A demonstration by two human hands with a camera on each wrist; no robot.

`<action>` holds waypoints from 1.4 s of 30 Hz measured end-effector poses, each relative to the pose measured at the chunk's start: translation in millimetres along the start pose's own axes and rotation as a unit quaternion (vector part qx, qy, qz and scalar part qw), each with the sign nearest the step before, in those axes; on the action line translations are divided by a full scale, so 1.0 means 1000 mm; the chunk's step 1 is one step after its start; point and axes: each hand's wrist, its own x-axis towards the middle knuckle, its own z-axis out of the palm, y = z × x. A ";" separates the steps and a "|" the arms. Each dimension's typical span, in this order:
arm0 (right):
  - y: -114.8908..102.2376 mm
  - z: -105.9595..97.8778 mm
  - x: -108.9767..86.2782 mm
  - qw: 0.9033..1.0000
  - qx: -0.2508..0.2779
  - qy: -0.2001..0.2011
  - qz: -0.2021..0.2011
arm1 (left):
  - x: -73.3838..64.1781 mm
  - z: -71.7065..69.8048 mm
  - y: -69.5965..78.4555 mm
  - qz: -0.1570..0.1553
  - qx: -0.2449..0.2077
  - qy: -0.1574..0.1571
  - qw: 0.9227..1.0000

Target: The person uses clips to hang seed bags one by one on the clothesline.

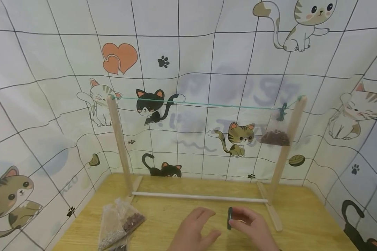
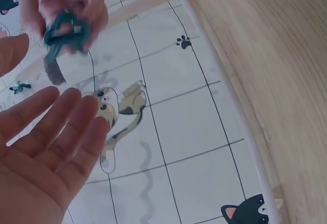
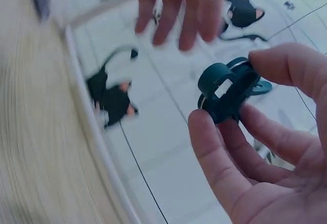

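Note:
My right hand (image 1: 251, 223) pinches a dark green plastic clothes peg (image 1: 230, 218) between thumb and fingers, above the wooden table. In the right wrist view the peg (image 3: 230, 88) shows its rounded loops, with thumb and fingertips on its opposite sides. Just left of it, my left hand (image 1: 194, 228) is held with fingers spread and nothing in them. The left wrist view shows that palm (image 2: 46, 157) bare, its fingertips close below the peg (image 2: 66, 32).
A wooden frame (image 1: 120, 146) carries a green string (image 1: 207, 104) across its posts. Near the right post, another green peg (image 1: 282, 112) holds a clear bag of brown bits (image 1: 274, 137). Several filled plastic bags (image 1: 113, 223) lie at the table's left. A white bar (image 1: 198, 197) joins the feet.

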 end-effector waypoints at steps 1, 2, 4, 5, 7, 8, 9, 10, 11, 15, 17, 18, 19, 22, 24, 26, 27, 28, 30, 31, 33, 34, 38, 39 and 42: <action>-0.002 0.004 0.000 1.000 0.016 -0.003 0.001 | 0.001 0.002 0.001 0.032 0.009 0.021 0.999; -0.004 0.008 0.000 0.999 0.034 -0.011 -0.001 | 0.001 0.005 0.001 0.061 0.022 0.043 0.997; -0.006 0.015 0.000 0.997 0.065 -0.038 -0.006 | 0.002 0.008 0.003 0.090 0.032 0.069 0.993; -0.007 0.018 0.000 0.996 0.079 -0.049 -0.006 | 0.002 0.008 0.005 0.092 0.033 0.073 0.992; -0.006 0.022 0.000 0.992 0.105 -0.073 -0.012 | 0.002 0.009 0.007 0.092 0.036 0.079 0.992; -0.006 0.024 0.000 0.990 0.114 -0.078 -0.013 | 0.002 0.009 0.007 0.091 0.037 0.081 0.992; -0.006 0.025 0.000 0.989 0.121 -0.079 -0.011 | 0.002 0.009 0.007 0.089 0.036 0.081 0.992; -0.006 0.026 0.000 0.989 0.129 -0.075 -0.009 | 0.002 0.008 0.007 0.087 0.034 0.081 0.992; -0.006 0.027 0.000 0.988 0.135 -0.068 -0.005 | 0.002 0.008 0.007 0.086 0.031 0.081 0.992; -0.006 0.028 0.002 0.988 0.146 -0.041 0.009 | 0.002 0.007 0.007 0.091 0.019 0.073 0.993; -0.005 0.025 0.003 0.989 0.144 -0.041 0.018 | 0.002 0.007 0.006 0.094 0.018 0.069 0.993; -0.005 0.024 0.004 0.989 0.140 -0.046 0.021 | 0.002 0.007 0.006 0.095 0.020 0.068 0.993; -0.005 0.022 0.004 0.989 0.137 -0.053 0.023 | 0.001 0.007 0.006 0.096 0.022 0.067 0.993; -0.003 0.017 0.005 0.988 0.132 -0.079 0.029 | 0.001 0.006 0.005 0.098 0.026 0.068 0.992; -0.002 0.014 0.005 0.986 0.132 -0.095 0.028 | 0.002 0.005 0.005 0.101 0.026 0.072 0.992; -0.001 0.012 0.005 0.985 0.133 -0.104 0.029 | 0.002 0.005 0.004 0.106 0.025 0.075 0.991; -0.001 0.012 0.006 0.985 0.132 -0.106 0.029 | 0.003 0.005 0.004 0.109 0.026 0.075 0.991; -0.001 0.012 0.006 0.985 0.131 -0.106 0.031 | 0.003 0.004 0.003 0.111 0.026 0.075 0.991; -0.002 0.012 0.006 0.986 0.126 -0.101 0.031 | 0.003 0.002 0.003 0.113 0.031 0.069 0.991; -0.002 0.013 0.006 0.987 0.123 -0.097 0.030 | 0.003 0.001 0.002 0.111 0.037 0.064 0.991; -0.003 0.015 0.005 0.990 0.112 -0.085 0.021 | 0.003 -0.004 0.001 0.105 0.052 0.056 0.992; -0.003 0.016 0.004 0.991 0.106 -0.076 0.017 | 0.003 -0.006 0.000 0.100 0.059 0.053 0.992; -0.005 0.016 0.004 0.996 0.081 -0.038 0.014 | 0.003 -0.020 -0.009 0.073 0.100 0.073 0.990; -0.005 0.016 0.004 0.996 0.077 -0.030 0.017 | 0.003 -0.024 -0.012 0.061 0.109 0.082 0.989; -0.006 0.013 0.005 0.998 0.065 -0.010 0.022 | 0.000 -0.038 -0.024 0.001 0.129 0.103 0.986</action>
